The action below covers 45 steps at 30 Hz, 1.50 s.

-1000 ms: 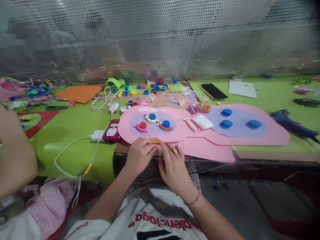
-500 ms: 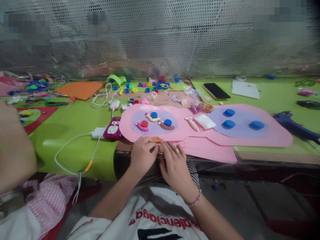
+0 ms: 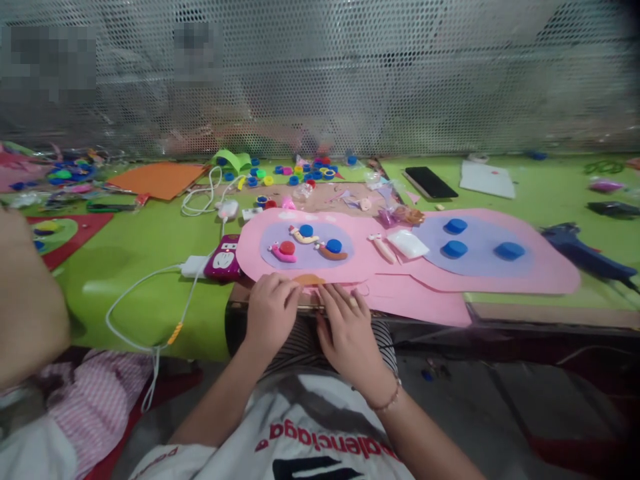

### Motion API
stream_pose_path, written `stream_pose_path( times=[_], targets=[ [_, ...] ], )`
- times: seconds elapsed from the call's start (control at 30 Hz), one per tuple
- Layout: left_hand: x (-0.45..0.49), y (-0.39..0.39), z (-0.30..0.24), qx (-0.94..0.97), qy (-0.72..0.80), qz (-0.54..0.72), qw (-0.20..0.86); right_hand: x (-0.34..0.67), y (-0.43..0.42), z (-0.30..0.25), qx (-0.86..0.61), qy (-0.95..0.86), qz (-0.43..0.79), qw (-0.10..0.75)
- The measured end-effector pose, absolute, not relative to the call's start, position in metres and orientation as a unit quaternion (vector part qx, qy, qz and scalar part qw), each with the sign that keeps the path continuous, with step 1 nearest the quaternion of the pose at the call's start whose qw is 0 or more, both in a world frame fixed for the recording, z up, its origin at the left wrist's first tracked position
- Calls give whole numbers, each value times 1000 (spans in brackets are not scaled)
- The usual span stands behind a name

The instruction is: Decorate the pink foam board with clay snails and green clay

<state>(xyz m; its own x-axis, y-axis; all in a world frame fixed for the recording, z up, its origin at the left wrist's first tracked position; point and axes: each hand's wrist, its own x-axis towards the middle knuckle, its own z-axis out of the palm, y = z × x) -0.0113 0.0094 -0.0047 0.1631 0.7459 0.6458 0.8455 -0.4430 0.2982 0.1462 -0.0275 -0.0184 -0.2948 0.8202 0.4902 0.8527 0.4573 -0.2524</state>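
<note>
Orange-brown piece sits mid-frame, slightly low, just beyond and between my fingertips. Left hand: fingers curled, tips partly hidden, can't tell if pinching. Right hand: fingers extended, thumb spread apart. Brown front edge runs beneath both; pink cutout borders above; narrow gap between hands, green tabletop extends frame left.
</note>
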Motion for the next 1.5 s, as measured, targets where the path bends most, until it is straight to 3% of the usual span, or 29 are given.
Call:
stream_pose_path(
  times=[0.27,0.43,0.73,0.93,1.2,1.5],
  targets=[
    [-19,-12,-10,-783,-514,-322,139,141,-30,-18,-539,-803,-39,250],
    [-17,-19,-12,-793,-514,-309,109,137,-31,-18,-541,-805,-30,241],
    [-34,-14,-28,-783,-417,-462,24,122,-32,-14,-490,-844,-4,220],
    [-47,-16,-33,-773,-404,-489,18,120,-30,-10,-433,-876,-2,212],
    [-52,-17,-38,-772,-405,-489,30,140,-18,-9,-378,-881,-8,284],
    [-56,-17,-37,-788,-389,-477,23,127,-4,-11,-433,-803,43,408]
  ],
)
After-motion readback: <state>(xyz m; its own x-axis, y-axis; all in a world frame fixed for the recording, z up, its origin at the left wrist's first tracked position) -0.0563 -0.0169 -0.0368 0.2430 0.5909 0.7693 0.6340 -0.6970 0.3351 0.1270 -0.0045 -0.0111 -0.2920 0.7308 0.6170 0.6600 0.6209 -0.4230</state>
